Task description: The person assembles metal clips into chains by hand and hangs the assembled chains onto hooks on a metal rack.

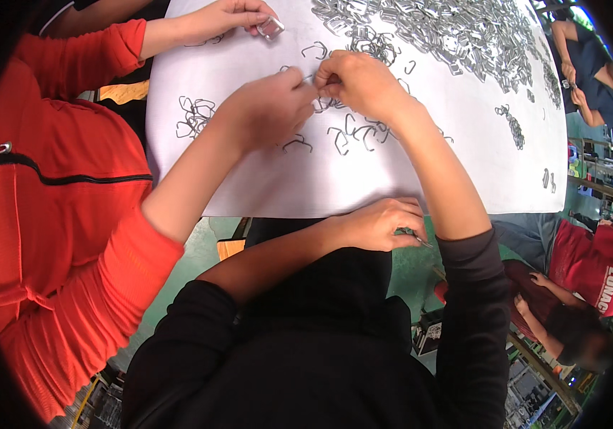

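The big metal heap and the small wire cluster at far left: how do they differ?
The big heap spreads wide; the wire cluster is small. The big heap is densely packed, while the wire cluster's thin bent pieces leave gaps. Both look grey and metallic, and lie on the white tabletop.

Glossy metal pieces (449,39), smooth tabletop (478,168)

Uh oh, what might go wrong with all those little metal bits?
The left hand holds a small metal piece past the near edge of the table, so it might fall to the floor. The right hand and the red-sleeved co-worker's blurred hand are close together, so they might bump. The overlapping bent wires could tangle.
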